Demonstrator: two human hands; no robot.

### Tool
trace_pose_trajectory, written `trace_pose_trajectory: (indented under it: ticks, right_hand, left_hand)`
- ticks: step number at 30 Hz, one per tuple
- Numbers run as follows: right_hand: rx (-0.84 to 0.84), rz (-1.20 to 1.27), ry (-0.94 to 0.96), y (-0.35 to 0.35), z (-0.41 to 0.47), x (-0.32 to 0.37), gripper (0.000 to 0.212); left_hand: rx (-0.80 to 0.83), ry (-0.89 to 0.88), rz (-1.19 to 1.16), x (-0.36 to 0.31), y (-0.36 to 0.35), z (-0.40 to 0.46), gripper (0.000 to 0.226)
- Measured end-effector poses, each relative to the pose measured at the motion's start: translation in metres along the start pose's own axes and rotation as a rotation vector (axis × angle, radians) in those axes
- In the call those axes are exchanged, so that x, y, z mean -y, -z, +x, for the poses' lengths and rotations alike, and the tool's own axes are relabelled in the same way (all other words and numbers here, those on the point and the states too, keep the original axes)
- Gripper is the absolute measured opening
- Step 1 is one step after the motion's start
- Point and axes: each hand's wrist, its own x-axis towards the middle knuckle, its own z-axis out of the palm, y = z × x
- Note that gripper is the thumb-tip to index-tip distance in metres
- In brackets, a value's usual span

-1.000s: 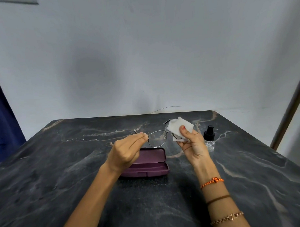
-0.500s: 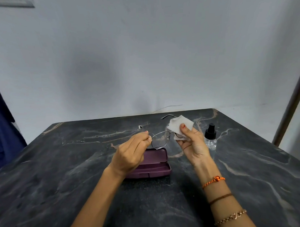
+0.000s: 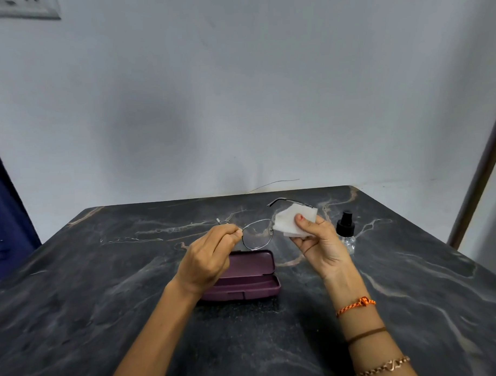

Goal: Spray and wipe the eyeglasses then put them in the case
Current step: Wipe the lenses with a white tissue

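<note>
Thin metal-framed eyeglasses (image 3: 257, 234) are held up above the table. My left hand (image 3: 208, 259) pinches the frame at its left hinge. My right hand (image 3: 319, 241) pinches a white cloth (image 3: 291, 221) round the right lens, which the cloth hides; my thumb presses on the cloth's front. An open purple case (image 3: 248, 275) lies on the table below the glasses, partly behind my left hand. A small clear spray bottle (image 3: 346, 235) with a black top stands just right of my right hand.
The dark marble table (image 3: 104, 305) runs to a far edge against a pale wall (image 3: 237, 89). A brown post (image 3: 477, 185) rises at the right. Something dark blue (image 3: 3, 213) stands at the left edge.
The glasses' far temple has swung up into view above the cloth, and my right thumb has shifted a little on the cloth. Both hands keep their hold.
</note>
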Motion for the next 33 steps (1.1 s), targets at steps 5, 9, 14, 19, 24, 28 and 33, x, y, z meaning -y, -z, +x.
trace_pose_trajectory:
  ticks: [5,9,14,19,24,28,33]
  right_hand:
    - [-0.135,0.126,0.01,-0.011,-0.003,-0.006,0.015]
    - [-0.05,0.062,0.057,-0.012,-0.001,-0.011,0.025]
    - [-0.029,-0.261,0.049,-0.001,0.0,-0.003,0.014]
    - [-0.105,-0.166,0.033,-0.001,0.001,0.0,0.01]
    - [-0.085,0.295,-0.021,-0.012,-0.001,-0.005,0.016]
    - [-0.048,0.252,0.031,-0.013,-0.002,-0.004,0.015]
    - [-0.066,-0.134,0.074,-0.006,-0.002,0.002,0.016]
  left_hand:
    - [0.011,0.062,-0.09,-0.001,-0.003,-0.003,0.024]
    - [0.005,0.119,-0.1,0.002,-0.001,-0.003,0.022]
    - [0.054,0.137,-0.053,0.007,0.004,-0.004,0.02]
    - [0.062,0.146,-0.068,0.006,0.0,-0.004,0.035]
    - [0.066,0.112,-0.077,0.003,0.0,-0.001,0.02]
    - [0.102,0.065,-0.081,-0.002,0.001,0.002,0.015]
    - [0.104,0.057,-0.051,0.003,0.009,0.004,0.017]
